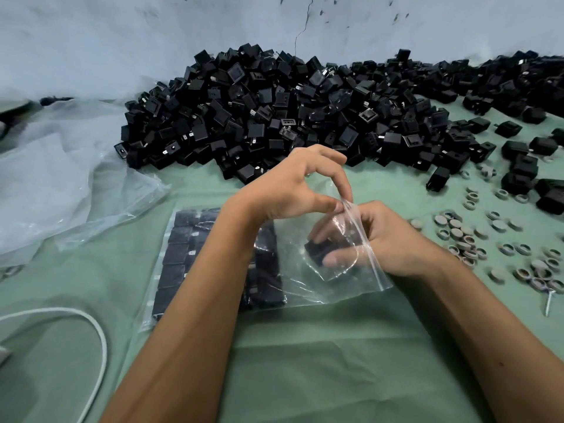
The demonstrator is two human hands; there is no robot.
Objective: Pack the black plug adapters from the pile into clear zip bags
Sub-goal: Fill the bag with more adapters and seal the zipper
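Head view: left hand (293, 184) pinches the limp, slippery lip of the clear zip bag (308, 270), holding it open; right hand (378, 239), reaching inside, grips a black plug adapter (320, 250). Rigid and light, it seems best gripped across flat sides. Pile (274, 108) lies beyond.

No text, label or number can be read anywhere.

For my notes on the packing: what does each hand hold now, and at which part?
The left hand pinches the clear zip bag at its open top edge. The right hand, inside the bag, grips a black plug adapter by its sides.
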